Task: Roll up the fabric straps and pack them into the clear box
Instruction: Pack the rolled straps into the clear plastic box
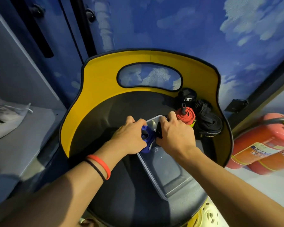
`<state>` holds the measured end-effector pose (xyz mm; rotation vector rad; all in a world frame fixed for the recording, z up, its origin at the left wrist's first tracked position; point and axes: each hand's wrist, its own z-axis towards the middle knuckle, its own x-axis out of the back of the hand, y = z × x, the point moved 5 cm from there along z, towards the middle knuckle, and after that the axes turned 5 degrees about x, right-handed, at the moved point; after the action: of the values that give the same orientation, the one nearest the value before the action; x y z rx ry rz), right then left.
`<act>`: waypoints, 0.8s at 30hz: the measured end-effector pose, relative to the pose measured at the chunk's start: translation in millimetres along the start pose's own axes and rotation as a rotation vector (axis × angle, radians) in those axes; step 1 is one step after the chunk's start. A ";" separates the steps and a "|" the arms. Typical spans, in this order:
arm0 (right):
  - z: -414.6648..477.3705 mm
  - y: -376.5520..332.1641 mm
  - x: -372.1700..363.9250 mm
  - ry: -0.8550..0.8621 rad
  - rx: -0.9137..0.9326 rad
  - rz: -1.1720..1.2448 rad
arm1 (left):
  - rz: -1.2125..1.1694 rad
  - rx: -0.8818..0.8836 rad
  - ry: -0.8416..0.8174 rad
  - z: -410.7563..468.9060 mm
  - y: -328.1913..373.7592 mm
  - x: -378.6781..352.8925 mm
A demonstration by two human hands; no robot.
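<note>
Blue strap (147, 138) gripped left hand (129, 136); black strap (158, 132), right hand (176, 133).

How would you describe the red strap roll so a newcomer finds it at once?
Find the yellow-backed chair with the black seat. At the seat's far right, just past the right hand, rolled straps sit against the backrest. The red strap roll is the only red one, with a small black loop on top; its neighbours are black rolls.

2 hands (129, 136), 1 clear box (169, 174), 1 blue strap (147, 138), 1 red strap (186, 116), 3+ blk straps (208, 122), 2 fire exts (261, 145).
</note>
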<state>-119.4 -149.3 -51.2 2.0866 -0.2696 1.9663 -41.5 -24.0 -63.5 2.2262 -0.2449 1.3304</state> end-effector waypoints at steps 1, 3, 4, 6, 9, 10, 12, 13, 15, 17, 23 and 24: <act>-1.2 -2.2 -0.5 -0.014 0.016 -0.032 | 0.002 0.008 -0.002 -0.4 0.3 1.0; -5.1 -5.2 -4.7 -0.021 0.016 -0.056 | -0.001 0.014 -0.025 -0.4 -0.5 3.2; -6.1 -5.7 -6.4 -0.014 -0.005 -0.037 | -0.003 0.009 -0.044 -0.5 -0.9 4.5; -5.3 -5.2 -8.4 0.017 -0.051 0.007 | 0.003 -0.008 -0.081 -1.7 -0.7 5.7; 1.0 -0.7 -11.1 0.052 -0.074 0.048 | 0.043 -0.025 -0.075 -4.4 2.4 4.1; 3.3 1.2 -13.8 0.048 -0.068 0.065 | 0.053 -0.028 -0.067 -4.9 3.1 3.0; 6.6 2.6 -18.3 0.043 -0.028 0.122 | 0.059 -0.028 -0.062 -4.6 2.2 0.7; 8.5 1.6 -20.7 0.042 0.000 0.164 | 0.060 -0.024 -0.062 -4.6 0.9 0.6; 12.9 0.1 -26.2 0.032 0.055 0.279 | 0.060 -0.005 -0.066 -4.8 -1.8 3.2; 17.4 2.4 -32.1 0.033 0.086 0.387 | 0.056 0.012 -0.078 -6.2 -5.1 8.6; 21.0 -8.2 -35.9 0.139 0.184 0.413 | 0.058 -0.026 -0.046 -15.2 -7.4 4.9; 21.0 -11.8 -35.1 0.144 0.203 0.414 | 0.051 -0.032 -0.040 -15.1 -7.4 2.5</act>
<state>-98.1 -146.2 -87.9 2.1280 -0.5290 2.4623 -48.7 -9.6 -58.3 2.2350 -0.3371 1.3008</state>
